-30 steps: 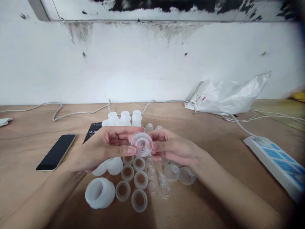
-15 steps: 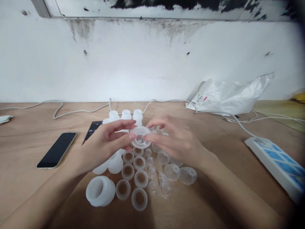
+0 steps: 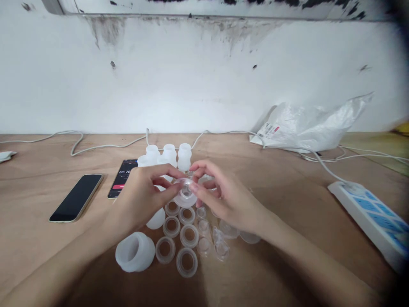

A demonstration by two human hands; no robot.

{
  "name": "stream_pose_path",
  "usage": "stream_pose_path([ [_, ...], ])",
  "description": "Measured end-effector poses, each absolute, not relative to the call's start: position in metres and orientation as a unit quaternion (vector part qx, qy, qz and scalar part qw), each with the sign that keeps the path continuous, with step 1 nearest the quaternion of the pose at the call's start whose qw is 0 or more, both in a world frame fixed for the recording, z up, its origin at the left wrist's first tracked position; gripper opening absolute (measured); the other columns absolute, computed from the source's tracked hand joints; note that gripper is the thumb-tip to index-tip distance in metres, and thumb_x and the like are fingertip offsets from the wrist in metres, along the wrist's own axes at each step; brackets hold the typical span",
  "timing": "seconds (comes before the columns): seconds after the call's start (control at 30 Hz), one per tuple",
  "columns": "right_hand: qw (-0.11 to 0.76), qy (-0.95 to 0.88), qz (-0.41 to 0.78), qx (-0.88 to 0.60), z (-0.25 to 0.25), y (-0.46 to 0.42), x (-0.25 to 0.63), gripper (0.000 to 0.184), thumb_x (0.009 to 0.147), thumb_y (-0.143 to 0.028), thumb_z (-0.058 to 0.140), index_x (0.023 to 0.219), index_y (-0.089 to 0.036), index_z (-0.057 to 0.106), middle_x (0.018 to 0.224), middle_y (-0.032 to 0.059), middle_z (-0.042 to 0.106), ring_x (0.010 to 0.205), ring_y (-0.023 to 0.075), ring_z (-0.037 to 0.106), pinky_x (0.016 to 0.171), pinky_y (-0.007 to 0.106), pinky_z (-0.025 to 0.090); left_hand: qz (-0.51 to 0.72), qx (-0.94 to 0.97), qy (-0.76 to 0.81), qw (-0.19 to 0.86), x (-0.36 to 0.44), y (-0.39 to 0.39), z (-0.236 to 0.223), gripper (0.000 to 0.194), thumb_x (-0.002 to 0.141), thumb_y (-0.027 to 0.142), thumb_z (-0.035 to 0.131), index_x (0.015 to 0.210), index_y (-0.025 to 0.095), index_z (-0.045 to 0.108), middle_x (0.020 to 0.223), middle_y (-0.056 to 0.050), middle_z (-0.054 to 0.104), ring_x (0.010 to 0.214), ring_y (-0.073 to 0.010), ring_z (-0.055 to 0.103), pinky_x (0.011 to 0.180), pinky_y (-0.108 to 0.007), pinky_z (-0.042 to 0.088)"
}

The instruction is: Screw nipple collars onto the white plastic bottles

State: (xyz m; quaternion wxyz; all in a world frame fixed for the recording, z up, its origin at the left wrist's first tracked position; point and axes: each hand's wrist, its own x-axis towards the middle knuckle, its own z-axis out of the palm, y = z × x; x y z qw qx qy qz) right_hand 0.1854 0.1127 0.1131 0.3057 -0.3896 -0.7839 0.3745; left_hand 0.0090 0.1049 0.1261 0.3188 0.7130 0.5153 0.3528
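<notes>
Clock centred on the disc, 12 toward the wall.

Clear disc: between the two hands, held up over the cluster of parts, face tilted toward the viewer.

Left hand: at 9 o'clock, thumb and index narrowly spaced and holding the disc by its edge. Remaining fingers bent behind.

Right hand: at 3 o'clock, thumb tip at the disc's right edge, index arched above, other fingers curled. Cannot tell whether it grips or only steadies the disc.

Rings: six on the table, between 6 and 8 o'clock, two rough columns, the farthest close below the disc.

Caps: small, clear, near 5 o'clock, in a line beside the rings. A clear clump lies just to their right; its parts cannot be separated by eye.

Domes: clear, about 4 o'clock, partly hidden by the right hand and forearm.

White bottles: upright, 11 to 12 o'clock, some hidden by the left hand. Open bottle: between 7 and 8 o'clock, mouth facing the viewer's left.

Dark phone: 9 o'clock. Timer phone: between 9 and 10 o'clock, partly covered by the left hand.

Plastic bag: 2 o'clock. Power strip: 3 o'clock, well apart.
</notes>
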Motion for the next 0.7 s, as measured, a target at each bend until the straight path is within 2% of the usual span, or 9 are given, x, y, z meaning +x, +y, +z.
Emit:
stream_pose_path([
  [0.1, 0.295, -0.791, 0.327, -0.424, 0.11, 0.112, 0.18, 0.014, 0.083, -0.032, 0.047, 0.086, -0.019, 0.048, 0.081, 0.0024, 0.054, 0.061, 0.0111, 0.053, 0.049, 0.023, 0.043, 0.318, 0.751, 0.501, 0.288, 0.012, 0.105, 0.124, 0.011, 0.078, 0.022, 0.055, 0.076, 0.019, 0.065, 0.072, 0.002, 0.066, 0.061, -0.0112, 0.059, 0.053, -0.02, 0.046],
  [0.2, 0.305, -0.773, 0.354, -0.429, 0.107, 0.114, 0.178, 0.011, 0.08, -0.03, 0.05, 0.076, -0.019, 0.048, 0.081, 0.0022, 0.052, 0.058, 0.0098, 0.051, 0.045, 0.021, 0.041, 0.289, 0.783, 0.485, 0.261, 0.012, 0.105, 0.124, 0.011, 0.078, 0.017, 0.052, 0.076, 0.018, 0.063, 0.071, 0.002, 0.064, 0.062, -0.01, 0.057, 0.054, -0.018, 0.046],
  [0.3, 0.314, -0.693, 0.49, -0.425, 0.105, 0.116, 0.179, 0.02, 0.077, -0.037, 0.055, 0.082, -0.021, 0.046, 0.093, 0.0029, 0.049, 0.056, 0.0088, 0.052, 0.04, 0.021, 0.043, 0.295, 0.803, 0.469, 0.219, 0.012, 0.104, 0.123, 0.01, 0.079, 0.016, 0.052, 0.077, 0.017, 0.061, 0.077, 0.001, 0.061, 0.064, -0.0092, 0.056, 0.055, -0.017, 0.046],
  [0.37, 0.321, -0.604, 0.598, -0.418, 0.105, 0.118, 0.179, 0.027, 0.076, -0.043, 0.056, 0.087, -0.022, 0.043, 0.099, 0.0033, 0.048, 0.059, 0.0096, 0.054, 0.042, 0.023, 0.048, 0.315, 0.811, 0.457, 0.185, 0.012, 0.105, 0.122, 0.01, 0.08, 0.016, 0.05, 0.078, 0.016, 0.06, 0.084, -0.002, 0.058, 0.065, -0.0089, 0.055, 0.055, -0.018, 0.046],
  [0.5, 0.294, -0.452, 0.762, -0.358, 0.104, 0.123, 0.179, 0.03, 0.075, -0.033, 0.062, 0.093, -0.02, 0.041, 0.094, 0.0044, 0.054, 0.073, 0.0132, 0.06, 0.056, 0.026, 0.052, 0.316, 0.842, 0.416, 0.134, 0.009, 0.11, 0.118, 0.012, 0.081, 0.013, 0.047, 0.077, 0.015, 0.058, 0.087, -0.002, 0.056, 0.065, -0.0083, 0.054, 0.058, -0.018, 0.047],
  [0.6, 0.29, -0.426, 0.782, -0.35, 0.1, 0.126, 0.178, 0.037, 0.072, -0.023, 0.065, 0.1, -0.018, 0.042, 0.089, 0.0038, 0.058, 0.075, 0.013, 0.061, 0.059, 0.025, 0.051, 0.278, 0.881, 0.37, 0.098, 0.003, 0.111, 0.12, 0.011, 0.082, 0.015, 0.048, 0.086, 0.017, 0.058, 0.093, -0.002, 0.059, 0.074, -0.0113, 0.057, 0.065, -0.021, 0.048],
  [0.7, 0.317, -0.496, 0.707, -0.393, 0.097, 0.128, 0.18, 0.046, 0.066, -0.017, 0.07, 0.104, -0.02, 0.044, 0.088, 0.0016, 0.058, 0.077, 0.012, 0.059, 0.068, 0.027, 0.05, 0.264, 0.883, 0.385, 0.042, -0.012, 0.097, 0.13, 0.024, 0.082, 0.023, 0.052, 0.105, 0.024, 0.052, 0.109, -0.002, 0.056, 0.087, -0.0159, 0.058, 0.076, -0.026, 0.046],
])
